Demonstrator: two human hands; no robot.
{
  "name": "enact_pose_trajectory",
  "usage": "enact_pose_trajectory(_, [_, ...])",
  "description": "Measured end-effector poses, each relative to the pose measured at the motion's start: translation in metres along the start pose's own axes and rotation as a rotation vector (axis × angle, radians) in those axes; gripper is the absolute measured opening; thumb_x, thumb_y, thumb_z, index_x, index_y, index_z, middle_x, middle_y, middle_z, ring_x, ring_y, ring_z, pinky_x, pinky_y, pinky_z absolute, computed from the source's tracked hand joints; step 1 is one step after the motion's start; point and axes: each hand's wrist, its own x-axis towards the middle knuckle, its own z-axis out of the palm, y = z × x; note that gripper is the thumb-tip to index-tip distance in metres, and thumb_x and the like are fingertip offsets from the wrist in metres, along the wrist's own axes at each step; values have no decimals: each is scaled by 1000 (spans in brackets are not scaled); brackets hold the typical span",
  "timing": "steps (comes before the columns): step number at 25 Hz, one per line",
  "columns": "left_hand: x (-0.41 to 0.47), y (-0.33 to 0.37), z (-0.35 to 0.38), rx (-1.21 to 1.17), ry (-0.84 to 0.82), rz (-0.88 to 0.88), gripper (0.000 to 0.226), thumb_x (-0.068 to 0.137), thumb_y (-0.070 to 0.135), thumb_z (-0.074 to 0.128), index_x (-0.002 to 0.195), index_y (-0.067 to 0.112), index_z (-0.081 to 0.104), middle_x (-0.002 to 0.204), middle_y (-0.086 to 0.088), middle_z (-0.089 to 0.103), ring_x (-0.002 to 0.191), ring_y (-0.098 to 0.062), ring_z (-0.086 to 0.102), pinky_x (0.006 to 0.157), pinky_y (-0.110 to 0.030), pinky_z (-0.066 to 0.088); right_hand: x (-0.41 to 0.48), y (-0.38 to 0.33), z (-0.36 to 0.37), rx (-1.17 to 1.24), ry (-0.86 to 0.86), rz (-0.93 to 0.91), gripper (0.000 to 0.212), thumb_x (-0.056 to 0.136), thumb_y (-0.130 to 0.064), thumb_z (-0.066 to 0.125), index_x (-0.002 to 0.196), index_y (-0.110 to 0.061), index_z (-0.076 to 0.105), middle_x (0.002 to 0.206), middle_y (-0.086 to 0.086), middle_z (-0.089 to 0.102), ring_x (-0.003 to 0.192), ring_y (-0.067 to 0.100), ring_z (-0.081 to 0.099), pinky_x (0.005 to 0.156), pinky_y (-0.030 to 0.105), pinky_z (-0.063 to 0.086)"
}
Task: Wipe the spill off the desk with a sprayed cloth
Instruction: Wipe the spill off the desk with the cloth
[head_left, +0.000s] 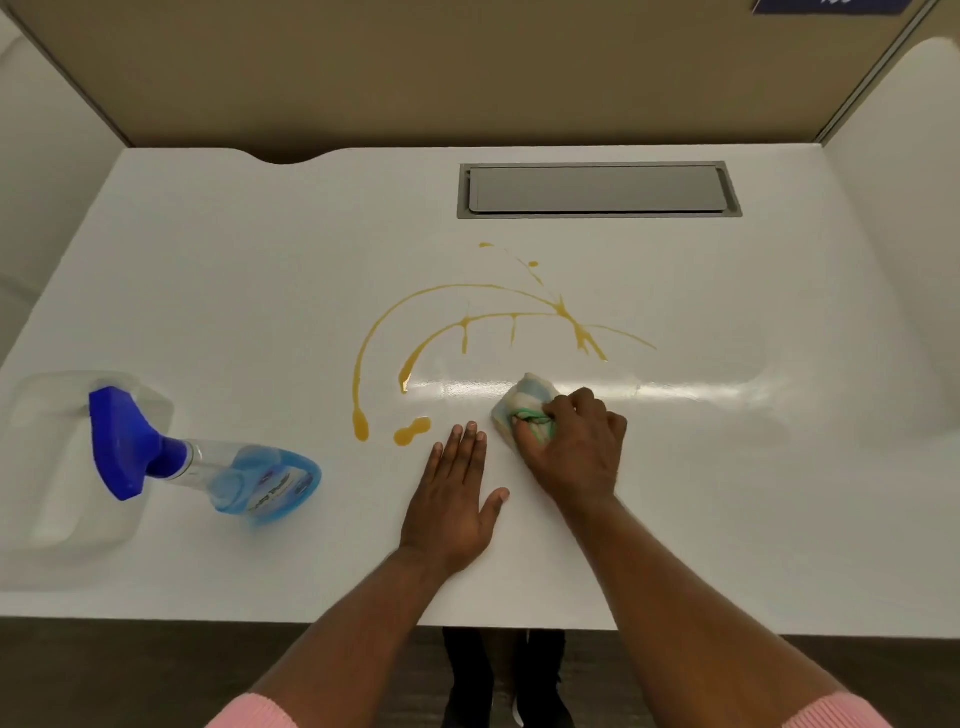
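Observation:
A yellow-brown spill (470, 318) runs in curved streaks and drips across the middle of the white desk (727, 493), with blobs at its lower left end. My right hand (576, 449) presses a crumpled cloth (524, 402), pale with blue and green stripes, onto the desk just below the spill's right part. My left hand (452, 499) lies flat, palm down, fingers together, beside the cloth and holds nothing. A spray bottle (208, 467) with a blue trigger head and blue liquid stands at the left.
A clear plastic container (62, 519) sits at the desk's left edge behind the bottle. A grey cable hatch (597, 189) is set into the desk at the back. Tan partition walls (467, 73) enclose the back and sides. The desk's front edge runs below my forearms.

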Motion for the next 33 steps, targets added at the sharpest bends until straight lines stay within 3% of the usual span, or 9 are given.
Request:
enact_pose_trajectory(5, [4, 4, -2, -54, 23, -1, 72, 103, 51, 24, 162, 10, 14, 171, -4, 6, 158, -17, -3, 127, -37, 0, -16, 16, -5, 69, -23, 16, 37, 74, -54, 65, 80, -18, 59, 85, -2, 53, 79, 24, 54, 76, 39, 37])
enact_pose_trajectory(10, [57, 25, -15, -112, 84, 55, 69, 103, 45, 25, 161, 9, 17, 170, -7, 9, 158, -20, 1, 128, -40, 5, 3, 41, -10, 117, 24, 151, 36, 74, -49, 66, 84, -16, 55, 92, 1, 53, 88, 27, 55, 79, 40, 38])
enact_pose_trajectory(19, [126, 34, -4, -75, 75, 90, 71, 103, 47, 25, 161, 7, 19, 170, -9, 13, 158, -22, 4, 128, -41, 10, 73, 63, -3, 144, 84, 230, 43, 81, -44, 64, 114, -18, 56, 117, 5, 55, 108, 30, 54, 88, 42, 38])
enact_pose_trajectory(23, [127, 33, -2, -85, 118, 98, 68, 104, 43, 34, 159, 5, 24, 169, -10, 17, 158, -22, 7, 128, -41, 11, 106, 57, 9, 101, 46, 136, 52, 92, -34, 60, 143, -27, 51, 143, 2, 51, 121, 29, 46, 99, 44, 37])
enact_pose_trajectory(28, [127, 31, 1, -85, 97, 139, 61, 107, 42, 33, 157, 8, 34, 164, -9, 32, 156, -20, 20, 128, -38, 15, 145, 13, 32, 147, -66, 50, 47, 99, -37, 54, 144, -24, 54, 150, 2, 50, 127, 32, 45, 101, 43, 36])
enact_pose_trajectory(33, [128, 29, 2, -141, 113, 176, 59, 108, 42, 25, 151, 8, 45, 154, -11, 50, 149, -21, 37, 125, -41, 24, 152, -27, 46, 225, -191, -213, 46, 101, -42, 50, 143, -26, 56, 150, -5, 50, 130, 25, 43, 103, 39, 33])
